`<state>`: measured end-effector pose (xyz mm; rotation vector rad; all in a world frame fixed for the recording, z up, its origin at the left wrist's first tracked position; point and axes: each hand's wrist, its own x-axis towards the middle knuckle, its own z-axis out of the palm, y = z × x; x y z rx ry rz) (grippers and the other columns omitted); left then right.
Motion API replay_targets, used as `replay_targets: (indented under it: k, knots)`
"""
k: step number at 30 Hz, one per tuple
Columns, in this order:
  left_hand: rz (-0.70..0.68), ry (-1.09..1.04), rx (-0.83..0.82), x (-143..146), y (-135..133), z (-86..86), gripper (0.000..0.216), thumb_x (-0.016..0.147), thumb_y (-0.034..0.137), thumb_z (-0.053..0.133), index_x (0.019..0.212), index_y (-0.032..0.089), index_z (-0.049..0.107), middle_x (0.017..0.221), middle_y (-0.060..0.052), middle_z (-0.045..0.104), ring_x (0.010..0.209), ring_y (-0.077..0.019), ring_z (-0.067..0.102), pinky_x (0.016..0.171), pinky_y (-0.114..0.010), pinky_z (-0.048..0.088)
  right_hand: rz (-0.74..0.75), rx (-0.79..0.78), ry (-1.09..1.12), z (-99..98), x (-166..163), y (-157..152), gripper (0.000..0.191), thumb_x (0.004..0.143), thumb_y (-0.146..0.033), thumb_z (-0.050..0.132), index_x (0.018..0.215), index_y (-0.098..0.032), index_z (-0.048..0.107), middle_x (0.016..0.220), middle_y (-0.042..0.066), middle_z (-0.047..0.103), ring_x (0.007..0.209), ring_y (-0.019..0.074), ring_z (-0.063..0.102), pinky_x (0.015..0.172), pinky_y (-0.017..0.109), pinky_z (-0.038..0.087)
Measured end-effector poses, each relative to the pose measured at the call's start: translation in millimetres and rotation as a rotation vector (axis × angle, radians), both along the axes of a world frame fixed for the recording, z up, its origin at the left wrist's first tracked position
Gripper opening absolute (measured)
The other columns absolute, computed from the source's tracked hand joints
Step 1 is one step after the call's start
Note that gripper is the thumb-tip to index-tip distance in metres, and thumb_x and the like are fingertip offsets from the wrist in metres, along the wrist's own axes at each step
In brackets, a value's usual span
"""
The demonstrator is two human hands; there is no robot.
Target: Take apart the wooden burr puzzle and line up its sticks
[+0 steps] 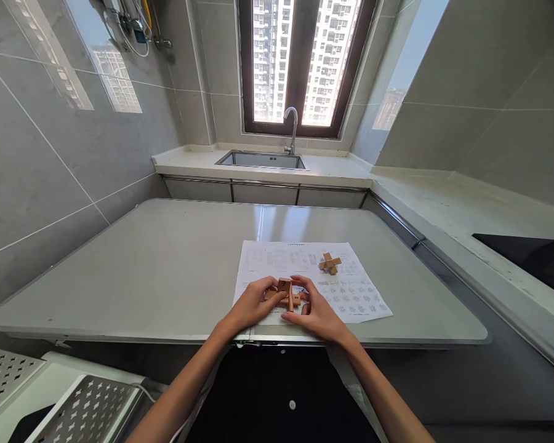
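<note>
Both hands meet over the near edge of the tabletop (133, 271). Left hand (252, 304) and right hand (316, 311) are closed from either side on a wooden puzzle (286, 294), fingertips pinching its crossed bars; it sits between the hands, just above or touching the sheet (351, 295) (cannot tell which).

Handling, judged: small interlocking wood pieces, so light, rigid, smooth but not slippery. Not fragile as a lump, yet the joint is likely loose: bars may slide out if squeezed along the wrong axis. Best held by the bar ends, one bar per hand, with pressure across the grain faces rather than on the centre joint. A dark mark shows on the top piece; too small to read.

Just beyond the right hand, apart from it, a second puzzle (329, 263) rests on the same sheet, assembled as a cross, untouched.

The sheet carries printed rows of small diagrams, illegible here.

Farther off, past the tabletop: a sink (261, 160) with tap (292, 126) under a window (305, 61).
</note>
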<state>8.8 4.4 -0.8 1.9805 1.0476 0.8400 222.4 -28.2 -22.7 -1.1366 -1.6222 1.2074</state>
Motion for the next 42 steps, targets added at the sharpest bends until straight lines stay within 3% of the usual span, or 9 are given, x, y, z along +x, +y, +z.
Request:
replay_targets:
  k: [3,9,12,14,18,22,33,39,42]
  knots:
    - [0.010,-0.003,0.000,-1,-1,2.6,0.025,0.097,0.044,0.063,0.090,0.020,0.068,0.087,-0.001,0.073,0.077,-0.0195,0.062,0.071,-0.029,0.048,-0.011,0.012,0.004,0.0,0,0,0.079,0.074,-0.042,0.088,0.140,-0.030,0.047,0.141,0.010,0.056,0.086,0.0184,0.063,0.060,0.029,0.052]
    - [0.111,-0.021,0.005,-16,4,8.3,0.029,0.096,0.048,0.063,0.087,0.021,0.070,0.085,-0.001,0.072,0.078,-0.0203,0.061,0.074,-0.031,0.046,-0.070,0.030,-0.025,-2.1,3,-1,0.074,0.078,-0.047,0.085,0.139,-0.028,0.046,0.100,0.000,0.068,0.057,0.0119,0.053,0.063,0.033,0.054]
    - [0.219,-0.048,0.009,-25,8,9.5,0.032,0.096,0.051,0.062,0.087,0.021,0.070,0.085,-0.001,0.071,0.081,-0.0215,0.060,0.078,-0.032,0.046,-0.129,0.172,-0.144,-6.9,4,1,0.072,0.081,-0.047,0.083,0.140,-0.028,0.047,0.104,0.003,0.068,0.071,0.0181,0.062,0.076,0.039,0.059]
    - [0.286,-0.073,0.013,-28,10,9.9,0.033,0.095,0.053,0.063,0.086,0.022,0.069,0.088,-0.002,0.070,0.082,-0.0217,0.059,0.078,-0.032,0.045,-0.173,0.266,-0.224,-10.5,4,2,0.070,0.082,-0.045,0.083,0.139,-0.028,0.048,0.118,0.008,0.066,0.095,0.0258,0.066,0.091,0.046,0.058]
    - [0.323,-0.139,-0.006,-22,8,10.3,0.037,0.092,0.056,0.067,0.078,0.022,0.066,0.088,-0.001,0.068,0.081,-0.0207,0.056,0.078,-0.031,0.046,-0.197,0.340,-0.279,-17.6,3,6,0.068,0.080,-0.041,0.084,0.139,-0.031,0.051,0.144,0.010,0.054,0.135,0.0358,0.049,0.113,0.055,0.047]
    - [0.295,-0.232,-0.097,-8,2,8.1,0.041,0.090,0.061,0.068,0.080,0.020,0.069,0.080,0.000,0.069,0.079,-0.0205,0.062,0.077,-0.031,0.048,-0.192,0.369,-0.323,-22.0,2,7,0.066,0.080,-0.041,0.085,0.138,-0.031,0.053,0.142,0.011,0.056,0.137,0.0380,0.048,0.115,0.060,0.044]
    - [0.265,-0.440,-0.328,17,-3,0.9,0.049,0.087,0.064,0.072,0.101,0.016,0.075,0.095,-0.007,0.080,0.088,-0.0248,0.074,0.082,-0.035,0.057,-0.178,0.412,-0.388,-21.7,-2,7,0.056,0.082,-0.039,0.085,0.133,-0.029,0.062,0.139,0.013,0.056,0.135,0.0401,0.048,0.113,0.061,0.045]
    - [0.230,-0.455,-0.388,21,-4,2.5,0.042,0.083,0.056,0.081,0.099,0.018,0.076,0.102,-0.009,0.082,0.098,-0.0282,0.076,0.095,-0.042,0.058,-0.186,0.388,-0.323,-16.5,-2,3,0.106,0.078,-0.042,0.089,0.160,-0.033,0.024,0.157,0.013,0.042,0.145,0.0375,0.040,0.120,0.059,0.040]
    - [0.180,-0.440,-0.430,25,-8,5.1,0.039,0.082,0.053,0.083,0.099,0.018,0.076,0.103,-0.009,0.083,0.102,-0.0305,0.077,0.097,-0.044,0.058,-0.190,0.401,-0.278,-13.6,-1,1,0.103,0.080,-0.041,0.088,0.160,-0.034,0.024,0.158,0.012,0.040,0.149,0.0359,0.037,0.123,0.058,0.036]
